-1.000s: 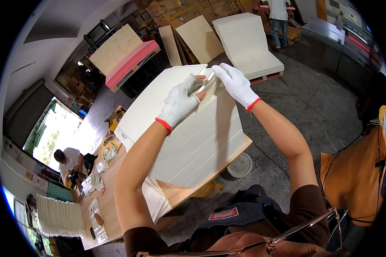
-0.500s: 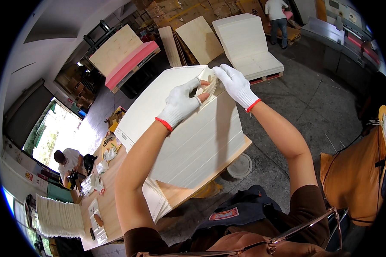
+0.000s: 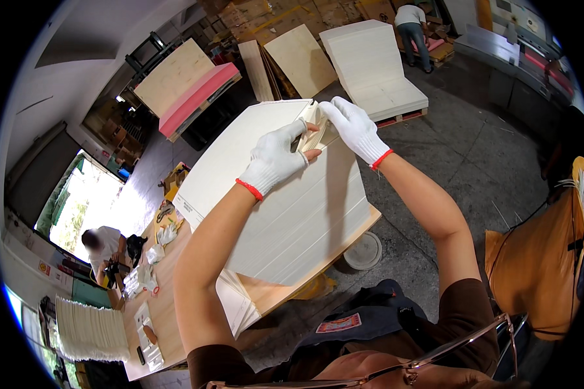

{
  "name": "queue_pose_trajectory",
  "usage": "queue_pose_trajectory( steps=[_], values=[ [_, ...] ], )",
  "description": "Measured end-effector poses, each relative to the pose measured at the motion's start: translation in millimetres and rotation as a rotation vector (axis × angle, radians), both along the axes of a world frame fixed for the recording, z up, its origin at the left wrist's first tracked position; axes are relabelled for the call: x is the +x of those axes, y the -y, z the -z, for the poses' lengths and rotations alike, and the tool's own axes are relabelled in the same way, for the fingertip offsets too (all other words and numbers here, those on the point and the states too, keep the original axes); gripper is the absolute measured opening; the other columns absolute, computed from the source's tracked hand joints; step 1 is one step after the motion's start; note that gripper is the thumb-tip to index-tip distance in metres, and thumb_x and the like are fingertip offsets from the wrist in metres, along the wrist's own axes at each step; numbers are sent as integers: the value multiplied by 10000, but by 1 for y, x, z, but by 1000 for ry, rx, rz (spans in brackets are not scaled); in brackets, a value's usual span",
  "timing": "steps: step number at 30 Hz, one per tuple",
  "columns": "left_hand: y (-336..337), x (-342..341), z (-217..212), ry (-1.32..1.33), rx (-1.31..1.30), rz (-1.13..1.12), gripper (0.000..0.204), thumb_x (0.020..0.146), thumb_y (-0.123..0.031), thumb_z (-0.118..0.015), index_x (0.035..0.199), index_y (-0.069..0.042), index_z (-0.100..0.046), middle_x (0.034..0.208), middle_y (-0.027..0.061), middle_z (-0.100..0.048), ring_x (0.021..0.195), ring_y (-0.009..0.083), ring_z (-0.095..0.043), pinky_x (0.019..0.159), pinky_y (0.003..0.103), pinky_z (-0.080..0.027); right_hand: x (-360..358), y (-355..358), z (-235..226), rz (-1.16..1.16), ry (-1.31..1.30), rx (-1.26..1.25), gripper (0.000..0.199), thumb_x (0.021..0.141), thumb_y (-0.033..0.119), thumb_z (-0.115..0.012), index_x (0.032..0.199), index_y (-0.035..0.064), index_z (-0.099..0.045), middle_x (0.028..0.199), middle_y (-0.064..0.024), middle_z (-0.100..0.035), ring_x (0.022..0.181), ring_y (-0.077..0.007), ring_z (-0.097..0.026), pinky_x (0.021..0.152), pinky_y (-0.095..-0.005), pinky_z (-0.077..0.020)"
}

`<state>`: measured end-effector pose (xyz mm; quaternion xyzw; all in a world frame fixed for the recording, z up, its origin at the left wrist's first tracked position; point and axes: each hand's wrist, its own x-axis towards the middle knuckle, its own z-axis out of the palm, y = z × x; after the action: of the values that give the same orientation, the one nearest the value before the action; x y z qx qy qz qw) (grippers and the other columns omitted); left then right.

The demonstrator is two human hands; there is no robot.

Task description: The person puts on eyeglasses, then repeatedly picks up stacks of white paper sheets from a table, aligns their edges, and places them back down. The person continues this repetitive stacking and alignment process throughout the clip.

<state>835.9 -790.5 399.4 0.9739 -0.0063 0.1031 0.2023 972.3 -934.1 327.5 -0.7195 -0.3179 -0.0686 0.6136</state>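
A tall stack of large white paper sheets [image 3: 292, 220] stands on the wooden table in front of me. Both my hands wear white knitted gloves with red cuffs. At the stack's upper right corner, my left hand [image 3: 276, 155] grips the edge of some top sheets, its bare thumb and fingertip showing beside their bowed edges. My right hand [image 3: 352, 128] pinches the corner of the same sheets, fingers pressed together. How many sheets are held is hidden.
The wooden table [image 3: 169, 279] extends left, with plastic bags and tools; a person [image 3: 104, 249] works beside it. Pallets of white sheets [image 3: 370, 71] and pink sheets [image 3: 194, 100] stand beyond. A round pale lid [image 3: 363, 251] is low at right. Another person [image 3: 413, 35] bends near the back.
The bowed sheet edges between my hands have shifted slightly, and my left thumb has moved a little. The person at the back has bent lower.
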Motion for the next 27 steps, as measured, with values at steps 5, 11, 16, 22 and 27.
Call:
queue_pose_trajectory(
  steps=[5,11,16,22,27],
  values=[
    [13,-3,-12,-110,-65,-78,338,962,-196,-579,1292,-239,-644,915,90,-736,782,203,-702,737,357,-536,9,20,-6,-74,-77,-39,591,985,586,-442,919,26,-619,793,-162,-623,769,-308,-606,763,-389,-465],
    [-15,4,10,181,63,126,315,970,-128,-491,1220,-164,-679,761,54,-584,675,141,-569,672,308,-479,-1,48,-23,54,461,-722,460,977,528,-480,969,104,-660,880,-134,-689,854,-335,-673,727,-441,-516],
    [-5,3,3,20,-2,3,305,974,-157,-485,1193,-185,-696,791,64,-645,695,167,-622,674,332,-492,5,34,-24,61,615,-480,299,1011,383,-503,966,109,-613,856,-129,-648,808,-349,-640,680,-433,-493],
    [4,-2,-8,-44,-22,-45,291,971,-201,-515,1198,-205,-697,785,61,-684,675,161,-652,688,330,-503,10,14,-2,-77,-92,-122,558,975,550,-515,798,22,-545,724,-96,-541,683,-206,-504,685,-360,-431],
    [4,-2,-5,-35,5,-37,321,914,-290,-681,1228,-226,-682,844,53,-722,699,167,-671,719,335,-515,8,12,1,-91,-132,-70,569,976,564,-516,795,25,-547,704,-81,-551,674,-186,-510,677,-349,-435]
  ],
)
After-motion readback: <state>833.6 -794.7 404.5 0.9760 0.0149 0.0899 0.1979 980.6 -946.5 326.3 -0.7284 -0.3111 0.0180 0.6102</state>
